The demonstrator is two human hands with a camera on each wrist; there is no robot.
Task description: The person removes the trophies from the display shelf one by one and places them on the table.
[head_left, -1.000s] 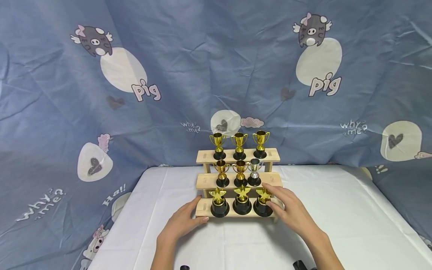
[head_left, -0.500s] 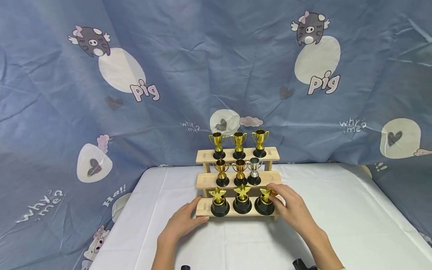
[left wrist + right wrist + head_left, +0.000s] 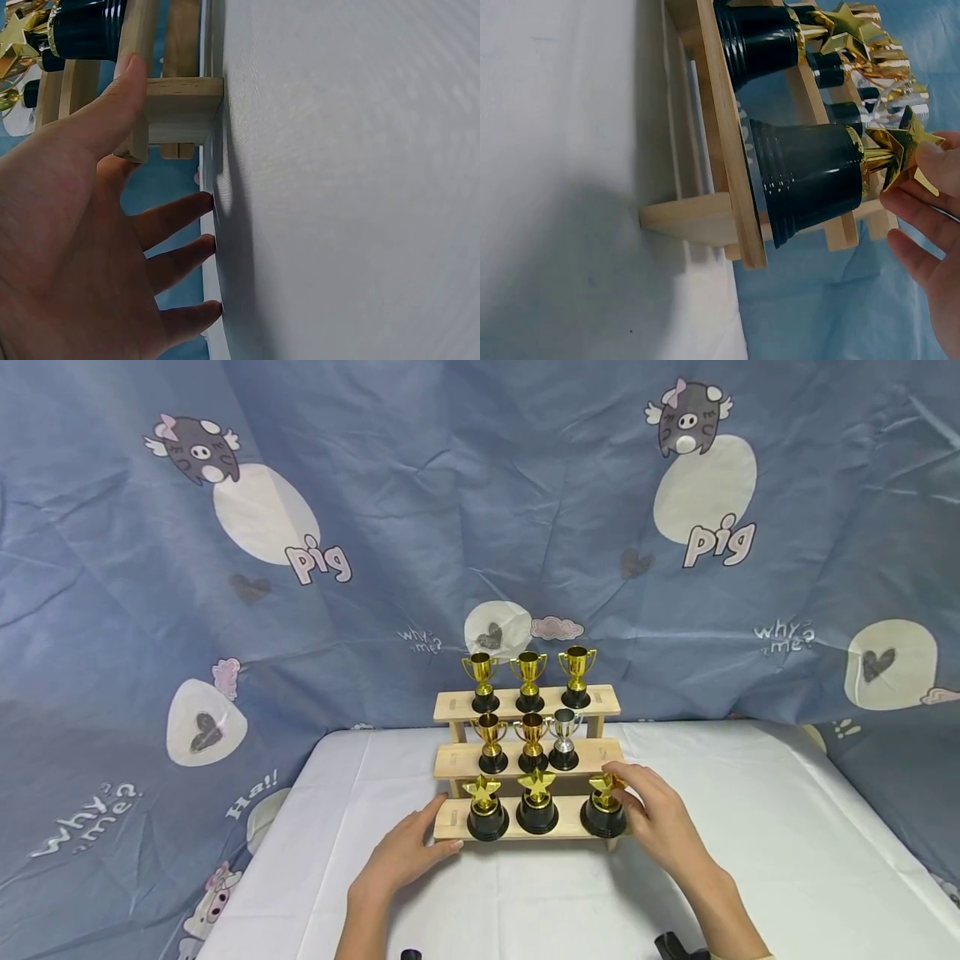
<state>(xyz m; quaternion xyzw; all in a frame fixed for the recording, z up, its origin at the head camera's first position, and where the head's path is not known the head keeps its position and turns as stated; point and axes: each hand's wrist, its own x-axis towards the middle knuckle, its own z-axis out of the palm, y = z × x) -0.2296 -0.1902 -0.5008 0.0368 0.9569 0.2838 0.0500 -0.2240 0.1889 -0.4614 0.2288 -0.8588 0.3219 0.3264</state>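
A three-step wooden display stand [image 3: 567, 829] carries small trophies. On its lowest step are three gold star trophies with black bases. The right hand [image 3: 660, 817] pinches the star of the rightmost star trophy [image 3: 810, 172] between thumb and fingers. A narrow gap shows under part of that trophy's base in the right wrist view. The left hand [image 3: 405, 850] grips the left end of the lowest step, thumb on the front edge and index finger behind it. Its other fingers [image 3: 184, 217] spread out below. The left star trophy [image 3: 487, 810] and middle star trophy [image 3: 537, 803] stand upright.
Gold cups [image 3: 576, 677] line the top step. Two bronze-gold cups [image 3: 532, 735] and a silver cup [image 3: 564, 739] occupy the middle step. A white cloth [image 3: 750, 827] covers the table, and a blue printed curtain [image 3: 480, 510] hangs close behind the stand.
The right hand has shifted the rightmost star trophy to the right along the lowest step, widening its distance from the middle one. The left hand has kept its hold on the stand.
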